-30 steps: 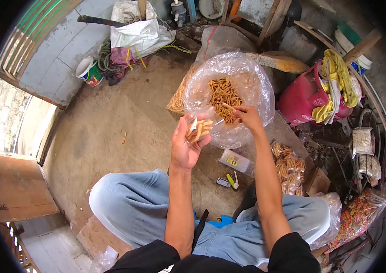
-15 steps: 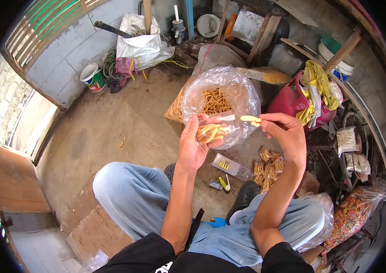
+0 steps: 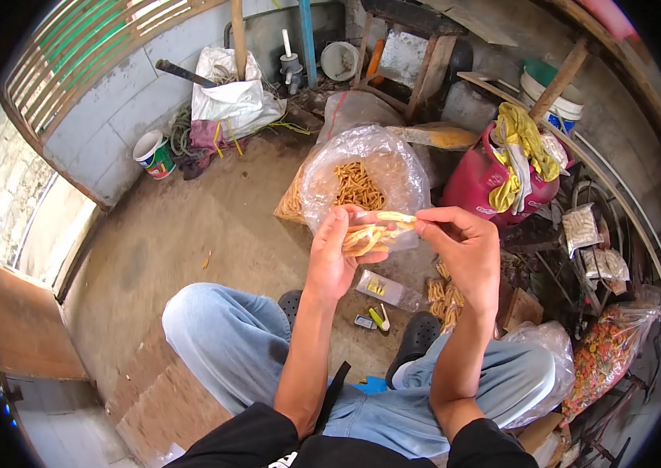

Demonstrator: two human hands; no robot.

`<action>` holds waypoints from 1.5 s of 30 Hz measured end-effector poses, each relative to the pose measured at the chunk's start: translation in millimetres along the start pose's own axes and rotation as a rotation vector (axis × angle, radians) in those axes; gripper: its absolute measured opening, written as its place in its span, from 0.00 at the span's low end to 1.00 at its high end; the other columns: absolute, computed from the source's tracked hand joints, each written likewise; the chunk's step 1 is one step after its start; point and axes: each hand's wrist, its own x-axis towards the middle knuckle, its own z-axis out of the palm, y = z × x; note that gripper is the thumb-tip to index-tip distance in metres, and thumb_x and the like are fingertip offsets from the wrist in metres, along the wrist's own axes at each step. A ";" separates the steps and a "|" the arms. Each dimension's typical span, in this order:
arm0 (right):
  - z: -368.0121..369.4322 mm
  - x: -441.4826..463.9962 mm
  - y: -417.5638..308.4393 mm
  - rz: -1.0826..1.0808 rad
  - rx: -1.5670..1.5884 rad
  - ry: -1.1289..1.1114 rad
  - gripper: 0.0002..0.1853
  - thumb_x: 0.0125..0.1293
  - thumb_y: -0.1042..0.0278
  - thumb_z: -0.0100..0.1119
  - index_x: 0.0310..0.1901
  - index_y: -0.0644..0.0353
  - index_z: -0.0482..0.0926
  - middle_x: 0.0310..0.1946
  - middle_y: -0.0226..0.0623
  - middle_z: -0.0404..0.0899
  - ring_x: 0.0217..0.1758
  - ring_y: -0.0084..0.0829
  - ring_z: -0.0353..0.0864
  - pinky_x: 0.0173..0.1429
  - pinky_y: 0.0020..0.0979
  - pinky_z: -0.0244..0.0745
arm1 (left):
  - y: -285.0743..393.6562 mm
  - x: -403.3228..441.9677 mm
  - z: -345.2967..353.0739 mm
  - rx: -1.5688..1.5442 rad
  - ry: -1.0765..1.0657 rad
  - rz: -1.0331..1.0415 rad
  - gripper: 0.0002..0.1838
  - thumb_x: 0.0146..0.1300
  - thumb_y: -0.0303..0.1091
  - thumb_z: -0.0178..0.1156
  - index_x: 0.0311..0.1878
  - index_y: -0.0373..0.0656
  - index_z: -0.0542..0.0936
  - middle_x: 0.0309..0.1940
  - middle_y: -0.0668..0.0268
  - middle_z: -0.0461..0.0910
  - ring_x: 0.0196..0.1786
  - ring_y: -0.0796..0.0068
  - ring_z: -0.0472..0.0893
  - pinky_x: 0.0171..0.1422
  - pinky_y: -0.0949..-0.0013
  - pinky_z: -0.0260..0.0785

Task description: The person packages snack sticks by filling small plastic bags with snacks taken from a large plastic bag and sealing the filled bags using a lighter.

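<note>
My left hand (image 3: 336, 257) is wrapped round a small clear plastic bag (image 3: 402, 240) partly filled with yellow stick snacks (image 3: 361, 239). Between the thumb and fingertips of my right hand (image 3: 463, 242) is a pale yellow snack stick (image 3: 395, 217), held at the mouth of the bag. Just beyond my hands stands a large open plastic sack (image 3: 318, 175) with many brown snack sticks (image 3: 358, 186) inside. Filled snack packets (image 3: 445, 300) lie in a pile on the floor below my right hand, partly hidden by it.
Between my feet are a pack of clear plastic bags (image 3: 387, 290), a lighter-like green item (image 3: 378, 318) and a small dark device (image 3: 364, 321). At right stand a red container (image 3: 467, 183) draped with yellow cloth and a sack of colourful snacks (image 3: 607, 355). A white bucket (image 3: 151, 152) is at left.
My right hand has moved left with the snack stick, bringing it to the bag's opening. The whole view has shifted slightly, and my left hand still holds the bag.
</note>
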 end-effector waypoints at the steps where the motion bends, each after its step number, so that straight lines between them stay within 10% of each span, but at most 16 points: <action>1: 2.1 -0.2 0.2 -0.006 -0.012 0.001 0.07 0.58 0.77 0.65 0.39 0.65 0.84 0.30 0.28 0.82 0.31 0.12 0.74 0.36 0.16 0.69 | -2.1 -0.4 -0.4 0.039 0.014 0.001 0.17 0.73 0.47 0.43 0.50 0.43 0.70 0.47 0.55 0.78 0.45 0.62 0.83 0.37 0.65 0.84; 17: 40.2 9.7 30.4 -0.188 -0.016 0.041 0.07 0.53 0.78 0.69 0.31 0.64 0.79 0.27 0.28 0.80 0.29 0.16 0.73 0.35 0.20 0.70 | 4.6 -4.5 -2.3 0.195 0.053 0.026 0.18 0.60 0.29 0.64 0.51 0.42 0.70 0.45 0.63 0.79 0.42 0.74 0.83 0.35 0.75 0.82; 39: 34.9 13.2 32.3 -0.272 0.066 -0.348 0.14 0.70 0.72 0.50 0.55 0.64 0.68 0.48 0.41 0.79 0.50 0.30 0.79 0.55 0.30 0.70 | 2.5 0.8 -13.4 0.159 0.090 0.016 0.22 0.57 0.27 0.67 0.53 0.42 0.68 0.46 0.64 0.78 0.43 0.75 0.82 0.39 0.72 0.82; 45: 34.0 19.9 47.5 -0.270 0.255 -0.249 0.15 0.70 0.72 0.50 0.56 0.63 0.69 0.47 0.39 0.80 0.51 0.26 0.78 0.57 0.29 0.68 | 1.8 4.2 -22.0 0.046 0.130 0.048 0.12 0.70 0.35 0.51 0.51 0.40 0.71 0.44 0.58 0.79 0.43 0.67 0.83 0.41 0.70 0.83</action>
